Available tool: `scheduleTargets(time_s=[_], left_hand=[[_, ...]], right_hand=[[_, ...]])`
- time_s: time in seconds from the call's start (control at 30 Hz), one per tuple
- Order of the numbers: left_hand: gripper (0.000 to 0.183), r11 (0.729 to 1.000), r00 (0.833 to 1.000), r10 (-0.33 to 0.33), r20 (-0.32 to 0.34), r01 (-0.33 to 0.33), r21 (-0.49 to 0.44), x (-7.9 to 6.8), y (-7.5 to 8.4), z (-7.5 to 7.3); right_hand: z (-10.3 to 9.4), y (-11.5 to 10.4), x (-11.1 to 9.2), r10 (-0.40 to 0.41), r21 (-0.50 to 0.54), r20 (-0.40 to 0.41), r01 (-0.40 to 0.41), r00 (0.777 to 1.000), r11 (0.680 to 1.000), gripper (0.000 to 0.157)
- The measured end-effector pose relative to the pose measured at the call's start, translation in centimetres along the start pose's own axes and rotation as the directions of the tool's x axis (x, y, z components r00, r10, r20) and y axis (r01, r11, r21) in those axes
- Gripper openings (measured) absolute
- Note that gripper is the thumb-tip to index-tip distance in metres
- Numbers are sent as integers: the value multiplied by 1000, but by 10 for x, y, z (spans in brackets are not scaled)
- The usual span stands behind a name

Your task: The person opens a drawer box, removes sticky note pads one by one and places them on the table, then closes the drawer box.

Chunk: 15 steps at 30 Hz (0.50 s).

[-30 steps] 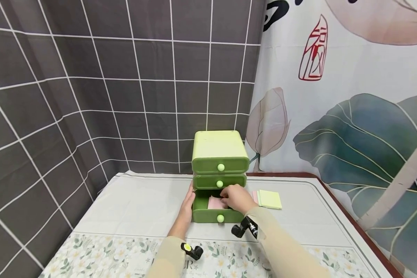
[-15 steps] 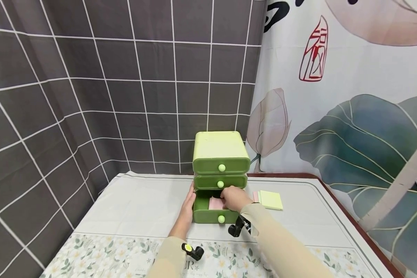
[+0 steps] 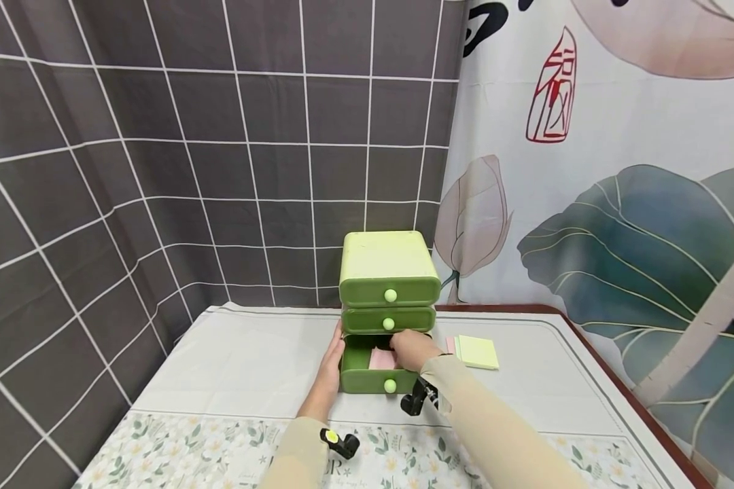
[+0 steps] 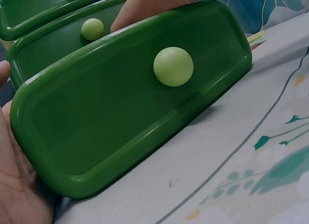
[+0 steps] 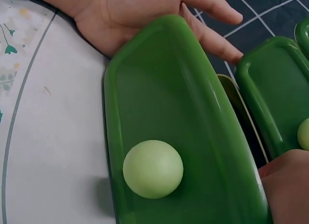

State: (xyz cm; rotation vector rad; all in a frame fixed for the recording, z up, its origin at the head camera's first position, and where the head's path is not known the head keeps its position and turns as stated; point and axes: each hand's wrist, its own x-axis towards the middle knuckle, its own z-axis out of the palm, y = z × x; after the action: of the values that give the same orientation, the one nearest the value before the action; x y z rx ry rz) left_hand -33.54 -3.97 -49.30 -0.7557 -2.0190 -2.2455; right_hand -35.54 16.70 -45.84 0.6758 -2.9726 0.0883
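A small cabinet [image 3: 391, 255] with a pale yellow-green top and green drawers stands on the table. Its bottom drawer [image 3: 363, 382] is pulled out, and a pink sticky note pad [image 3: 382, 358] lies inside. Along the drawer's left side rests my left hand [image 3: 325, 375], its fingers stretched out straight, as the right wrist view also shows. My right hand [image 3: 414, 350] reaches over the drawer's right part, beside the pink pad. Its fingertips are hidden inside, so whether they hold anything cannot be seen. A round pale green knob [image 5: 153, 169] sits on the drawer front.
Right of the cabinet lies a yellow sticky note pad [image 3: 478, 352], with a pink one [image 3: 450, 345] showing at its left. The middle drawer [image 3: 361, 319] and top drawer [image 3: 363, 292] are closed. A grid-patterned curtain [image 3: 269, 170] hangs behind the table.
My right hand has sunk deeper into the drawer, its fingertips passing out of sight, and its wrist has shifted slightly left. My left hand stays at the drawer's side.
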Motion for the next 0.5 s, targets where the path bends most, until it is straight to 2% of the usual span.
scheduleTargets(time_s=[0.2,0.5], left_hand=[[48,1000,1000,-17,-5,17,7,-1,2,0],[49,997,998,-63,-26,64,38,-2,5,1]], right_hand=[[0,0,0,17,-6,14,-17,1000,1000,24],[-6,1,-4,98,91,89,-106,991,990,20]])
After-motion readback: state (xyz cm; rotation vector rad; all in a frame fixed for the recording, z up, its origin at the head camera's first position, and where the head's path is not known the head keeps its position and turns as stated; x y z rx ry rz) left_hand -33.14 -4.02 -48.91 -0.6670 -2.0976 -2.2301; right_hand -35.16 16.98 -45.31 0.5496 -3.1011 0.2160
